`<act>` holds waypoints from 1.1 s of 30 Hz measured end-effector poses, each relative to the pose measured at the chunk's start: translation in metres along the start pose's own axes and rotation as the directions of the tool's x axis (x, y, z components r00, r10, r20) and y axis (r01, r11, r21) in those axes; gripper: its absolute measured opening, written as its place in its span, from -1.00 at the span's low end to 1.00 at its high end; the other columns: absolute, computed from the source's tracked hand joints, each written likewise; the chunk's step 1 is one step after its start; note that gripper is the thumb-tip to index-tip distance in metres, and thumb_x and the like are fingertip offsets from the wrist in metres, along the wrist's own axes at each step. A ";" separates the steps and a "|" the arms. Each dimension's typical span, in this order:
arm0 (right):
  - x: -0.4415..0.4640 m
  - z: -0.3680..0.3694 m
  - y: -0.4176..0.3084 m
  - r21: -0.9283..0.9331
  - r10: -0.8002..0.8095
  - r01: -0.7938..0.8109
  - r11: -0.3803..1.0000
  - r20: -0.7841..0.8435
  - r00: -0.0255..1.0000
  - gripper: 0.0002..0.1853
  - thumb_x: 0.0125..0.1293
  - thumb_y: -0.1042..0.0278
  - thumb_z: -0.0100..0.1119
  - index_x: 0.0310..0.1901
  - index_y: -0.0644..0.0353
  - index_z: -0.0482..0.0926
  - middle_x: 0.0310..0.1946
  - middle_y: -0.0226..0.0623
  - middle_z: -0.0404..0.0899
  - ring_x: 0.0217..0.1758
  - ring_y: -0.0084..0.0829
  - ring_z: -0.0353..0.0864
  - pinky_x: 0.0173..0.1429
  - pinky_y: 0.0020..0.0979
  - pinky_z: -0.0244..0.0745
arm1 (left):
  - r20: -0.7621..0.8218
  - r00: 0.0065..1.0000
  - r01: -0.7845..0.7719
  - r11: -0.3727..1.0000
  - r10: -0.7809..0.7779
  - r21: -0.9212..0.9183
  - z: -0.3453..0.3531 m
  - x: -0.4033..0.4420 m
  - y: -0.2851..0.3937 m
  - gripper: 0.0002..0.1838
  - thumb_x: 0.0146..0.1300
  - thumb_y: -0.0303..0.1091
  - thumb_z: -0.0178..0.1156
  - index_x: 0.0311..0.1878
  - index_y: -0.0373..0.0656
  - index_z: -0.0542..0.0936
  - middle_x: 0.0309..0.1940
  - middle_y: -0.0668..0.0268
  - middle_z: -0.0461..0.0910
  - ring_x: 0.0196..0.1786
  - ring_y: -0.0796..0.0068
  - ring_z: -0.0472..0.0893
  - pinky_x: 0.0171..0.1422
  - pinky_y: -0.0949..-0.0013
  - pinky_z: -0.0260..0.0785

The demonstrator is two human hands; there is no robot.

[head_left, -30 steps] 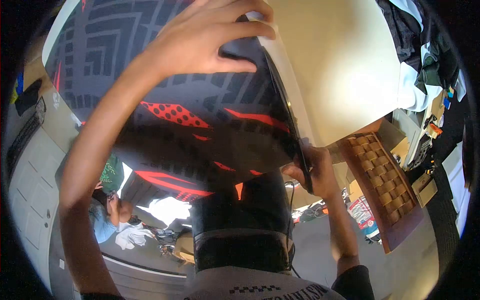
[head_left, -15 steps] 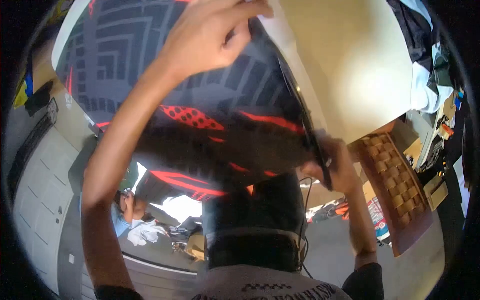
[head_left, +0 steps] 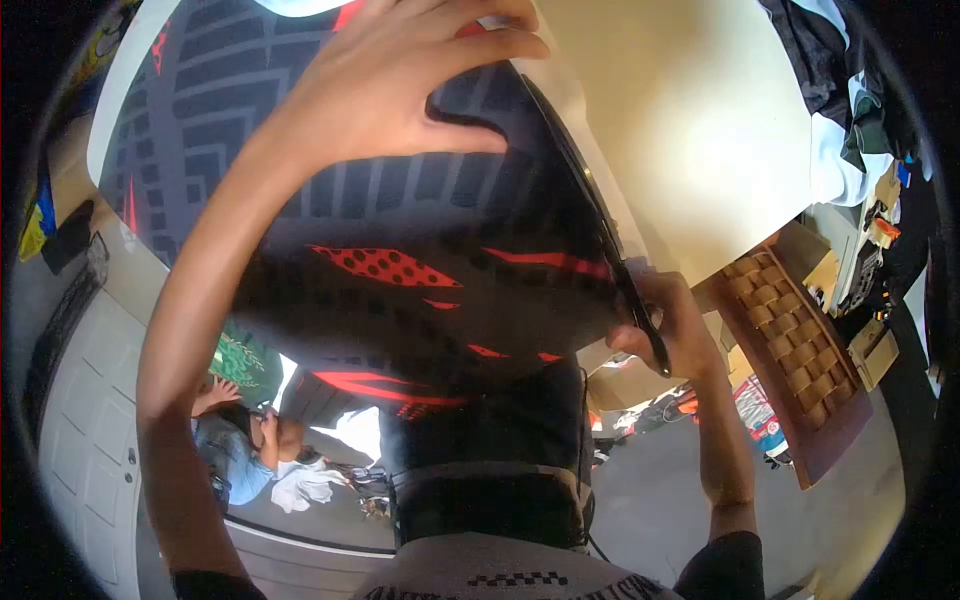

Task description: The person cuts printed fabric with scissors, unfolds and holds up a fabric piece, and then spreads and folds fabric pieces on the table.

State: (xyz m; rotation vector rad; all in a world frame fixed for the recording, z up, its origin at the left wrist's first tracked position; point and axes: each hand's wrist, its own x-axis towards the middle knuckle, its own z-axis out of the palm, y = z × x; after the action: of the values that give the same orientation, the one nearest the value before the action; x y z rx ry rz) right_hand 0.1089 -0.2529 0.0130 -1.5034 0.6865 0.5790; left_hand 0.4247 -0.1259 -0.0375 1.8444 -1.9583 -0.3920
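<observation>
A large dark cloth printed with grey lines and red patches drapes over the front of a pale table toward my body. A glossy black strip runs along its right edge. My left hand lies over the upper part of the cloth, thumb and fingers spread apart, fingertips near the upper end of the strip. My right hand is closed around the strip's lower end, its thumb on the near side and its other fingers partly hidden behind.
On the right stands a brown woven-strap seat with a wooden frame. Clothes hang over the table's far right corner. Lower left, another person in a blue garment sits near a white cloth. A white door is at far left.
My left hand has gone from curled fingers at the strip's upper end to spread fingers, with its thumb stretched out. My right hand keeps its hold. The view has shifted slightly, showing more of the other person.
</observation>
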 end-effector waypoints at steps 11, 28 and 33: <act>-0.001 0.006 -0.001 -0.072 -0.080 0.073 0.995 -0.088 0.993 -0.44 -0.06 0.02 0.57 -0.64 0.25 0.37 -0.75 -0.41 0.24 -0.64 -0.48 0.07 -0.53 -0.40 0.07 | -0.090 0.990 -0.113 0.993 0.112 -0.011 0.015 0.001 -0.011 -0.35 0.07 0.21 0.28 0.18 0.06 0.52 0.21 0.37 0.39 0.35 0.35 0.29 0.38 0.11 0.00; -0.005 0.003 0.000 -0.080 -0.050 0.044 0.996 -0.077 0.996 -0.40 -0.06 -0.03 0.57 -0.69 0.23 0.32 -0.78 -0.41 0.22 -0.67 -0.46 0.06 -0.54 -0.39 0.06 | -0.056 0.996 -0.065 0.997 0.064 -0.027 0.006 0.003 -0.004 -0.35 0.04 0.19 0.31 0.15 0.02 0.53 0.22 0.40 0.40 0.37 0.35 0.29 0.41 0.12 0.04; -0.004 0.003 0.003 -0.039 -0.009 0.006 0.999 -0.078 0.997 -0.38 -0.05 -0.05 0.56 -0.69 0.23 0.32 -0.79 -0.41 0.20 -0.68 -0.48 0.05 -0.55 -0.39 0.06 | -0.068 0.998 -0.001 1.000 0.002 0.016 0.000 0.002 0.002 -0.29 -0.07 0.26 0.30 0.13 0.05 0.57 0.18 0.46 0.45 0.32 0.40 0.37 0.38 0.19 0.10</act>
State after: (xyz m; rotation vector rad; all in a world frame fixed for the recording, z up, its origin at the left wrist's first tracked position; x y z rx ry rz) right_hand 0.1043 -0.2493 0.0141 -1.5705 0.7329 0.5328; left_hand 0.4229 -0.1278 -0.0363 1.8415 -1.9227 -0.3102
